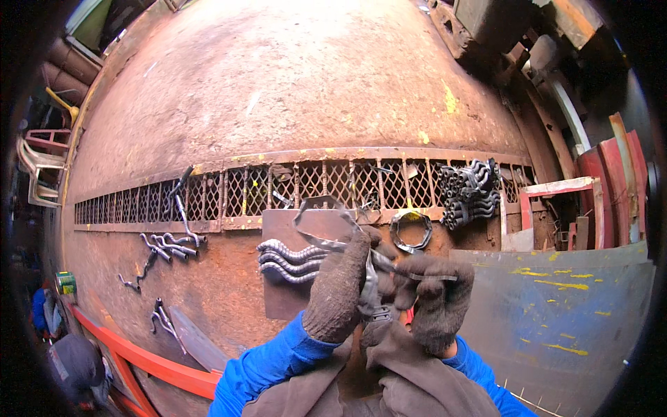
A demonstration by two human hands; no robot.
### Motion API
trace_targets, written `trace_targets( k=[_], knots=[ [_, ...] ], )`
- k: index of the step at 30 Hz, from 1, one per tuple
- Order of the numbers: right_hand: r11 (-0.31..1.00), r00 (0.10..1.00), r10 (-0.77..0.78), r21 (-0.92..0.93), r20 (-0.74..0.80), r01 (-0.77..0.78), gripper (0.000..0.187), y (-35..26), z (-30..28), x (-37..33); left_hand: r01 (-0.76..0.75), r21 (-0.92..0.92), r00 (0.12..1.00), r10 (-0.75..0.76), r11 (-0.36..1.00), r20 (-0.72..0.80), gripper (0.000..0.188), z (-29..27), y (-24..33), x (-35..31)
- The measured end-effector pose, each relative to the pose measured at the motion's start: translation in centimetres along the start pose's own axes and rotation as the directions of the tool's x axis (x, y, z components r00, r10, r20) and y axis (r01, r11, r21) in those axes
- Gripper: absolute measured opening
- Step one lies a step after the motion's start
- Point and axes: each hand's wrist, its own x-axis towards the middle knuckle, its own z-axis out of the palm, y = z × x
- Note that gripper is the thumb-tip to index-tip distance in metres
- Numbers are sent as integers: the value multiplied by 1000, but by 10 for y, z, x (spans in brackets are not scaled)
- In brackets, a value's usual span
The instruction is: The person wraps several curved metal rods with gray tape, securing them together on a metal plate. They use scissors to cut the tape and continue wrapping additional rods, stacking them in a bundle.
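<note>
Here, both gloved hands grip a bent metal strap (326,222) above the near edge of the rusty surface (278,90): the left hand (338,288) closes around its looped part, the right hand (434,299) pinches its flat tail. Twisted rods (288,260) lie on a plate (278,306) just beyond.

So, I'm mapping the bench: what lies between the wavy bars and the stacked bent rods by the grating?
In the head view, a ring-shaped metal piece lies between the wavy bars and the stacked bent rods.
</note>
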Motion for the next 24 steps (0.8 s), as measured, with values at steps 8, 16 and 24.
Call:
trace_targets(
  k=[8, 16, 24],
  knots=[
    [951, 990, 120, 296, -73, -93, 36, 1, -1, -3, 191, -266, 958, -121, 945, 260, 36, -12, 12, -10],
    [942, 944, 329, -72, -2, -328, 26, -13, -7, 4, -81, 467, 997, 73, 880, 36, 30, 5, 14, -14],
    [959, 979, 181, -239, 92, -155, 38, -7, -10, 10, -33, 229, 996, 14, 973, 85, 25, -3, 15, -12]
  ],
)
